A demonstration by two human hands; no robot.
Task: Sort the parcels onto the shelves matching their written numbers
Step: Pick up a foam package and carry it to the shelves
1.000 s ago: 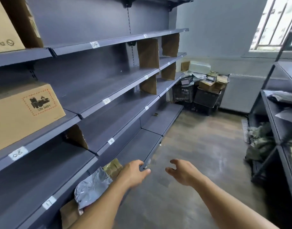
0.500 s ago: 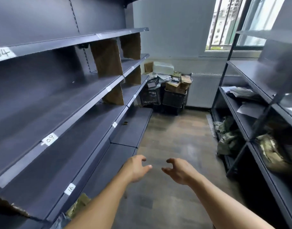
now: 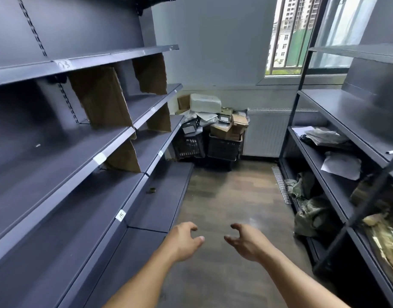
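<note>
Left grip (image 3: 183, 240) and right grip (image 3: 246, 242) loosely curled, holding nothing, over floor (image 3: 224, 196). 2 black crates (image 3: 223, 150) at far end heaped with parcels (image 3: 222, 128).

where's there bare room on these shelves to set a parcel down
Left shelving: the middle shelf is bare up to the cardboard divider, and the shelf below it is bare too. The right rack's upper shelf is bare except a marker at its edge. Crowded: the right rack's lower shelves, with bags, and the crates in the far corner.
</note>
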